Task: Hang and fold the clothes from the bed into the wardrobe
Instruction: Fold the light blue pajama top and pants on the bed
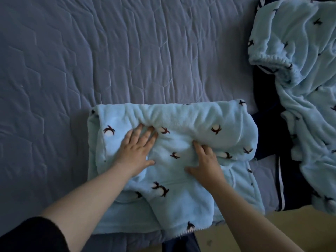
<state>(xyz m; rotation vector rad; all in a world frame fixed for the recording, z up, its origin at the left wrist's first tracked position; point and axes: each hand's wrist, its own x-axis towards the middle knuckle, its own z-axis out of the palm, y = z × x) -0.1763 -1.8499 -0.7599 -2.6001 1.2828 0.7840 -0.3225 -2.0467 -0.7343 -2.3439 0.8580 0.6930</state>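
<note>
Bedding comes first: a quilted grey-blue bedspread (pixel 127 51) is covering the mattress and filling most of the view. On it, at the near edge of the bed, a pale blue fleece garment (pixel 181 115) with a dark penguin print is lying folded into a thick, roughly square bundle, its far edge rolling over into a soft ridge. To the right, a second pale blue fleece piece (pixel 300 51) in the same print is sprawling unfolded, showing a gathered elastic opening. It is lying partly over a dark navy garment (pixel 269 124) with thin white stripes, which is touching the right side of the folded bundle. A strip of light wooden floor (pixel 291 224) is showing at the lower right. A black sleeve (pixel 27 237) is sitting pushed up on the left arm.

Both hands are resting apart on the folded fleece. The left hand (pixel 136 151) is pressing flat with its fingers spread and straight. The right hand (pixel 207 164) is also lying flat, thumb splayed, its fingertips disappearing into the crease under the ridge. A pale zip edge (pixel 189 232) is peeking out at the bundle's near border.
</note>
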